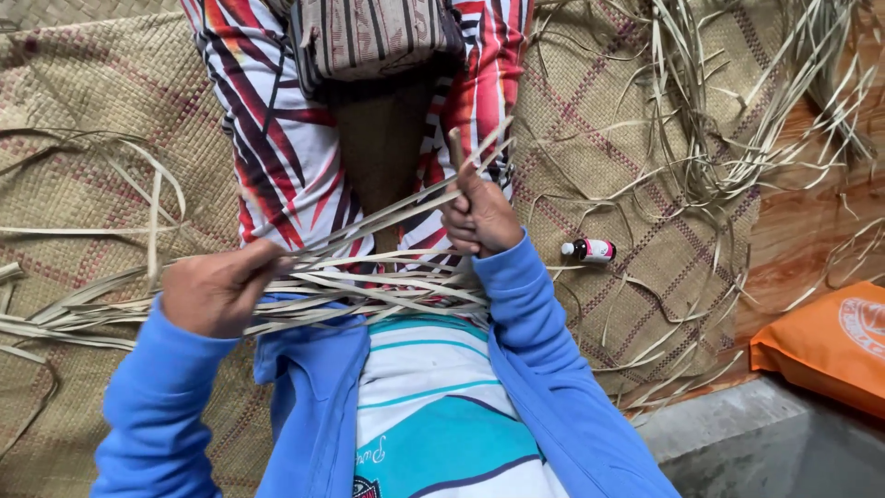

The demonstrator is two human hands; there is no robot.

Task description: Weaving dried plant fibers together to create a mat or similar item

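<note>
Dried leaf strips (369, 281) across my lap, over woven mat (92, 111). Left hand (217, 290) fingers closed on bundle; right hand (479, 219) clamps strips plus thin stick (454, 146). I judge strips light, springy, brittle-edged; best gripped mid-bundle.

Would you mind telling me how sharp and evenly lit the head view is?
Head view: soft, even daylight with no glare or hard shadows; the left hand and right hand on the dried leaf strips are sharp; the woven mat edges bow slightly from wide-angle distortion.
</note>
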